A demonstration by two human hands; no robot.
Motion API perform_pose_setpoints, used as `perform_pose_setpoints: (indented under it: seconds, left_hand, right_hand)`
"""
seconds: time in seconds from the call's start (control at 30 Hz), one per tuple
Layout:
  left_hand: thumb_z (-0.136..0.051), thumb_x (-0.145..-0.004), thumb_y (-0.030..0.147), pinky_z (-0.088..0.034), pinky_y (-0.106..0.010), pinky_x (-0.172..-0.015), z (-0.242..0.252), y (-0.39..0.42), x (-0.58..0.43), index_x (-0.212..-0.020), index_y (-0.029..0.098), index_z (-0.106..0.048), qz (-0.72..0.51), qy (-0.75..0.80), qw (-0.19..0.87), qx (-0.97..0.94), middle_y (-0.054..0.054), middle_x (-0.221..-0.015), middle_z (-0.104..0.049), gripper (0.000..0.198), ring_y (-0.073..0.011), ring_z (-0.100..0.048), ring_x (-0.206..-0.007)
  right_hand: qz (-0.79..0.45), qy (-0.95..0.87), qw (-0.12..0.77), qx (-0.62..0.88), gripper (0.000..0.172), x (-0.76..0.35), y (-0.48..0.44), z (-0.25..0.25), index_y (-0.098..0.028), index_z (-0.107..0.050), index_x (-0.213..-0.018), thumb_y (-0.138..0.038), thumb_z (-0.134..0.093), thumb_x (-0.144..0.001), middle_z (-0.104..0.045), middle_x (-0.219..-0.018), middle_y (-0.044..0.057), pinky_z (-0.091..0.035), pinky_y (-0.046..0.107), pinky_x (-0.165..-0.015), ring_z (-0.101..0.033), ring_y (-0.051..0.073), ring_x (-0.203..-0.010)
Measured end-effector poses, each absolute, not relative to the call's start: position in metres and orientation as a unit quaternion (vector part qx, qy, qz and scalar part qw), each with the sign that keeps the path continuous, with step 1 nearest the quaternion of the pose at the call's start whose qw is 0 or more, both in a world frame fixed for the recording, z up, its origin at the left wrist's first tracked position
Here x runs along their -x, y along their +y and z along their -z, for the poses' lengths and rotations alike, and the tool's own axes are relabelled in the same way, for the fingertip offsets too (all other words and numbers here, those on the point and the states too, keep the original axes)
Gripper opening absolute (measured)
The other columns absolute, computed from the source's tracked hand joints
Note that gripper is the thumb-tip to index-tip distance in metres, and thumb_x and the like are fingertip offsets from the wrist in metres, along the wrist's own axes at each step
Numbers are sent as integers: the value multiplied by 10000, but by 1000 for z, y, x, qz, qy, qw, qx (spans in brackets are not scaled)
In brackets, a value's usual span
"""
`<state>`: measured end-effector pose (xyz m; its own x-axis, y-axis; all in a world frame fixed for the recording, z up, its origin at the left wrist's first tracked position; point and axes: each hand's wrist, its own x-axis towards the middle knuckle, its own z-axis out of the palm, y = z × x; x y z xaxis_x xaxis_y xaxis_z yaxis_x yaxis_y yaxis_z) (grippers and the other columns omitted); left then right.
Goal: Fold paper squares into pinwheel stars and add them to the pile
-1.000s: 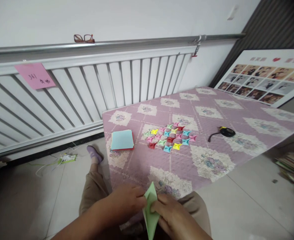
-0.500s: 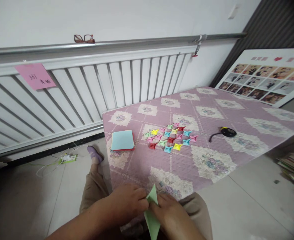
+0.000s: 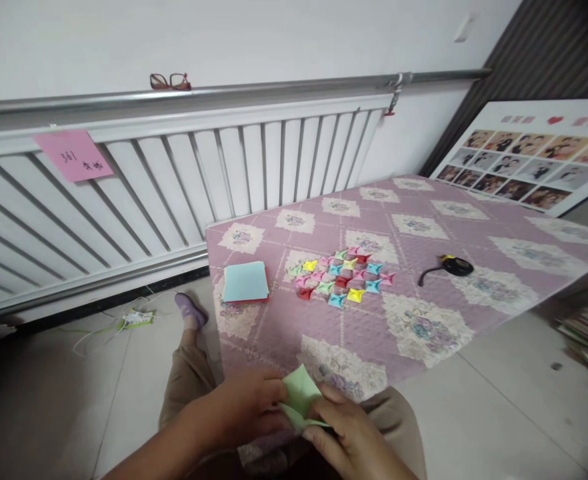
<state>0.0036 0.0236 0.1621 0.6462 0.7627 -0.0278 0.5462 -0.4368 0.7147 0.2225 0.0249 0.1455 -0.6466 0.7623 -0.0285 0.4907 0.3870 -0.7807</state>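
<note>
I had my left hand [image 3: 247, 410] and right hand [image 3: 347, 433] pinched shut on the half-folded green paper [image 3: 300, 397] at the near edge of the table [image 3: 424, 333], and I judged the cluster of folded pieces [image 3: 341, 275] farther off done and the stack of sheets [image 3: 245, 282] left of it yet to fold.

Ahead of the left grip [image 3: 247, 413] a white radiator [image 3: 174, 180] runs along the white wall [image 3: 274, 33], a metal pipe [image 3: 274, 87] above it carrying glasses [image 3: 170, 81], a pink note [image 3: 74, 155] stuck on its slats. Just beyond both grips stands the bench [image 3: 424, 220] under a pink quilted cloth; ahead and right of the right grip [image 3: 354, 433] a photo board [image 3: 529, 157] stands by a dark ribbed wall [image 3: 549, 47]. Pale floor tiles [image 3: 514, 413] lie on either side in even light, a cable [image 3: 124, 320] on them to the left.
</note>
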Motion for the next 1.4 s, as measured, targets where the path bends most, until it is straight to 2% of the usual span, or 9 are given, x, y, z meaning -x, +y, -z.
perform_pose_setpoints:
  seconds: [0.13, 0.3, 0.37, 0.43, 0.5, 0.63, 0.77, 1.23, 1.4]
  left_hand:
    - [-568, -826, 228, -362, -230, -647, -154, 18, -10, -750, 178, -587, -203, 476, 406, -753, 4, -778, -571, 92, -143, -511, -719]
    - [-573, -741, 236, -317, -243, -568, -131, 16, -28, -683, 173, -518, -284, 578, 461, -611, 31, -624, -471, 102, -122, -423, -602]
    - [-595, -721, 274, -337, -243, -577, -120, 16, -35, -787, 175, -519, -360, 563, 500, -551, 30, -655, -481, 141, -123, -437, -614]
    - [-644, -702, 348, -379, -250, -614, -111, 15, -42, -1033, 181, -501, -448, 520, 548, -478, 9, -764, -536, 397, -136, -487, -674]
    - [-691, -682, 446, -393, -251, -624, -105, 12, -48, -1127, 188, -486, -480, 477, 595, -433, -19, -842, -570, 554, -143, -509, -710]
    - [-694, -658, 600, -372, -233, -552, -100, 4, -57, -917, 142, -583, -430, 434, 680, -405, -27, -753, -575, 538, -107, -481, -597]
    - [-676, -664, 590, -341, -222, -484, -94, -3, -62, -759, 146, -551, -390, 491, 670, -397, 30, -550, -504, 470, -82, -426, -465]
    - [-652, -705, 430, -364, -225, -533, -103, -7, -61, -732, 139, -578, -347, 510, 658, -431, 17, -601, -546, 302, -92, -473, -518]
    - [-633, -713, 532, -360, -224, -514, -103, -8, -60, -790, 133, -573, -354, 506, 669, -413, 12, -606, -554, 410, -90, -469, -493]
  right_hand:
    - [-445, -768, 225, 402, 162, -219, 25, -135, -218, -621, -800, -309, -506, -871, -631, -821, 20, -444, 272, -727, -574, 179, -786]
    - [-505, -650, 283, 492, 234, -211, 24, -121, -182, -618, -736, -395, -552, -807, -596, -668, -2, -432, 243, -585, -539, 162, -639]
    - [-519, -621, 304, 502, 262, -210, 24, -119, -178, -626, -731, -428, -575, -793, -602, -661, 0, -437, 247, -589, -544, 165, -639]
    - [-530, -599, 329, 501, 290, -208, 24, -119, -178, -641, -748, -461, -592, -789, -618, -681, 8, -450, 258, -613, -557, 174, -662]
    - [-541, -579, 354, 496, 317, -208, 24, -119, -178, -660, -794, -490, -606, -785, -635, -711, 19, -462, 272, -641, -568, 185, -689]
    - [-547, -540, 392, 506, 376, -207, 22, -115, -174, -662, -804, -546, -632, -760, -620, -681, 18, -466, 281, -628, -553, 178, -651]
    - [-561, -513, 409, 506, 420, -206, 19, -108, -167, -655, -786, -584, -640, -735, -594, -641, 11, -462, 277, -581, -521, 159, -582]
    - [-618, -461, 419, 479, 381, -213, 21, -115, -175, -681, -790, -548, -679, -715, -613, -660, 20, -439, 265, -575, -518, 159, -601]
    - [-601, -456, 434, 493, 380, -209, 21, -110, -172, -668, -761, -547, -689, -705, -587, -619, 7, -421, 260, -554, -489, 146, -568]
